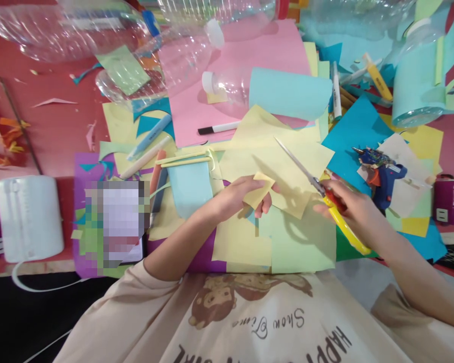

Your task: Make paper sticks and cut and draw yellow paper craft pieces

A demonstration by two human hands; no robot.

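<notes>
Between the thumb and fingers of my left hand (240, 196) is a small folded piece of yellow paper (260, 190), held over the middle of the table. To its right, my right hand (346, 199) is wrapped round yellow-and-red-handled scissors (335, 214). Their blades look closed and point up and left, apart from the paper. Under both hands lie pale yellow sheets (276, 136) and a light green sheet (306, 242). A light blue paper piece (191, 189) with thin yellow strips on top rests left of my left hand.
A plastic bottle wrapped in light blue paper (291, 93) lies beyond my hands. Clear bottles (79, 30) crowd the back. At right is a blue glue gun (388, 181); at left, a white zippered pouch (30, 219) and a blurred phone (130, 254). Markers (151, 136) and scraps are scattered about.
</notes>
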